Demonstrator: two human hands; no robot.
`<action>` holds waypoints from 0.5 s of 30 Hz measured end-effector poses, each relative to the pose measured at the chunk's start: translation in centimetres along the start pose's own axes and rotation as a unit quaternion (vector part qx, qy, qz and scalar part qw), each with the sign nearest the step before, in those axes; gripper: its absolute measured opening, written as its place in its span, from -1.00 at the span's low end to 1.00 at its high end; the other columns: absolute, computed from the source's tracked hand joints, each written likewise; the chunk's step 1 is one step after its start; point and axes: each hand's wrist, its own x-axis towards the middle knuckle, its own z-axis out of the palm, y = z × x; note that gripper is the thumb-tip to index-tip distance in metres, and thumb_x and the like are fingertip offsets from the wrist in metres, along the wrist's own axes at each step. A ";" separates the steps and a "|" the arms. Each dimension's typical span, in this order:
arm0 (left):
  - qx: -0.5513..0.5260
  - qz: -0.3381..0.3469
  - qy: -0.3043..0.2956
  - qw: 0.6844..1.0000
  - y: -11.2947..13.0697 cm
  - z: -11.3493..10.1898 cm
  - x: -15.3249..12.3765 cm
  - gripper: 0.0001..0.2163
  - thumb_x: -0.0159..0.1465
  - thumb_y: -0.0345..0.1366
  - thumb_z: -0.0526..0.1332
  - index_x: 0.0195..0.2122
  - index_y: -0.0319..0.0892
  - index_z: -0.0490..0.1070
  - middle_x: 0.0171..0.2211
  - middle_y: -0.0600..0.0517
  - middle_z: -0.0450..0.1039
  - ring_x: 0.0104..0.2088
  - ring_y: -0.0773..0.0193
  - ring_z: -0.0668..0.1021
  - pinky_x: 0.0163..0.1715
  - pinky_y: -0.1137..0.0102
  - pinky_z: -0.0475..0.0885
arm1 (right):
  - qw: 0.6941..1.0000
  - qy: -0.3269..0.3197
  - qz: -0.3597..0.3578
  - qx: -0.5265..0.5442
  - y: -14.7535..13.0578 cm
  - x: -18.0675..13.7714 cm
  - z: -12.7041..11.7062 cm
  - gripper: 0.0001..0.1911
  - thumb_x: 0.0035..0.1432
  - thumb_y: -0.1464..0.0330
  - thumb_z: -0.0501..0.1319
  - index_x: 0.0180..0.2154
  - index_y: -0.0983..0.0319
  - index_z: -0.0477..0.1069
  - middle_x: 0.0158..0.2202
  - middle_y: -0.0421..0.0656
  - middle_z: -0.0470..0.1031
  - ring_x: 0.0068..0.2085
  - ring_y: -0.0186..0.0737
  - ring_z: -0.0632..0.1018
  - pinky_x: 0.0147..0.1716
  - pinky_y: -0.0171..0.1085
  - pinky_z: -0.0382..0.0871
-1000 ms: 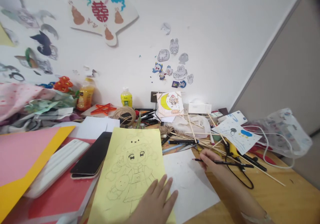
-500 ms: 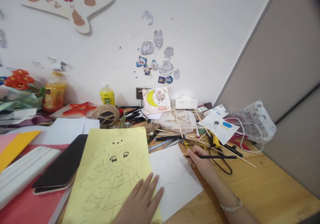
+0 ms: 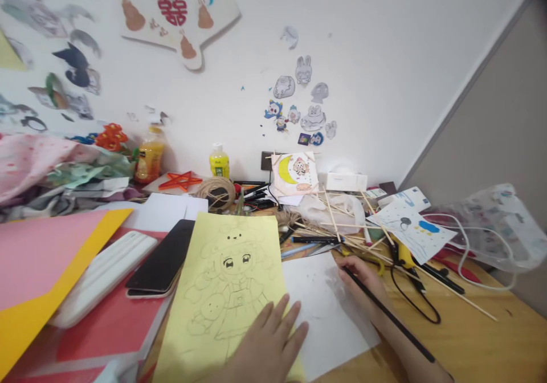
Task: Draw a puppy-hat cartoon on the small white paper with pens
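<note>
My left hand lies flat with fingers spread across the lower right of a yellow sheet, its fingertips near the white paper. On the yellow sheet is a pencil-line drawing of a big-eyed character in a dress and hat. My right hand is closed round a long black pencil by the upper right edge of the white paper. The pencil slants down to the right along my forearm, its tip close to the paper's top corner. Faint marks show on the white paper.
Left of the yellow sheet lie a black phone-like slab, a white case and coloured papers. Behind are twine, bottles, pens and thin sticks. A yellow-handled tool with a black cord lies at right.
The view has swung left, so things sit farther right in the picture. The pencil in my right hand has tipped from level to slanting down along the forearm. My left hand stays on the yellow sheet.
</note>
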 end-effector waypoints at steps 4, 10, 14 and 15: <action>-0.028 -0.002 0.006 1.000 0.1 -0.6 0.0 -0.39 0.39 0.08 0.01 0.30 -0.27 0.15 0.30 -0.31 0.03 0.28 -0.22 0.14 0.15 -0.03 0.20 | 0.999 -0.021 0.002 -0.036 -0.2 -0.3 -0.3 -0.71 0.06 0.07 0.25 -0.40 0.16 0.53 -0.38 -0.04 0.57 -0.34 -0.05 0.54 -0.36 -0.19 0.42; -0.056 0.002 -0.016 0.998 0.2 -0.7 0.2 -0.41 0.42 0.05 -0.07 0.27 -0.34 0.19 0.29 -0.29 0.05 0.30 -0.10 0.13 0.20 0.07 0.15 | 0.997 -0.058 0.053 0.016 -1.4 -0.9 0.5 -0.55 0.10 -0.07 0.17 -0.47 0.18 0.39 -0.53 -0.15 0.48 -0.54 -0.22 0.44 -0.53 -0.27 0.34; -0.055 0.003 -0.017 0.998 0.3 0.6 0.6 -0.43 0.38 -0.03 0.08 0.27 -0.36 0.19 0.29 -0.30 0.03 0.30 -0.12 0.12 0.21 0.03 0.14 | 0.993 -0.053 0.089 0.052 -1.7 -1.0 1.5 -0.50 -0.02 -0.14 0.23 -0.53 0.17 0.30 -0.59 -0.18 0.43 -0.61 -0.26 0.36 -0.59 -0.28 0.25; -0.055 0.003 -0.017 0.998 0.2 1.1 0.7 -0.41 0.35 -0.05 0.13 0.28 -0.35 0.18 0.30 -0.30 0.01 0.30 -0.14 0.11 0.20 0.01 0.13 | 0.993 -0.048 0.094 0.056 -1.8 -1.0 1.8 -0.49 -0.04 -0.15 0.24 -0.54 0.16 0.27 -0.61 -0.19 0.42 -0.63 -0.27 0.34 -0.61 -0.28 0.22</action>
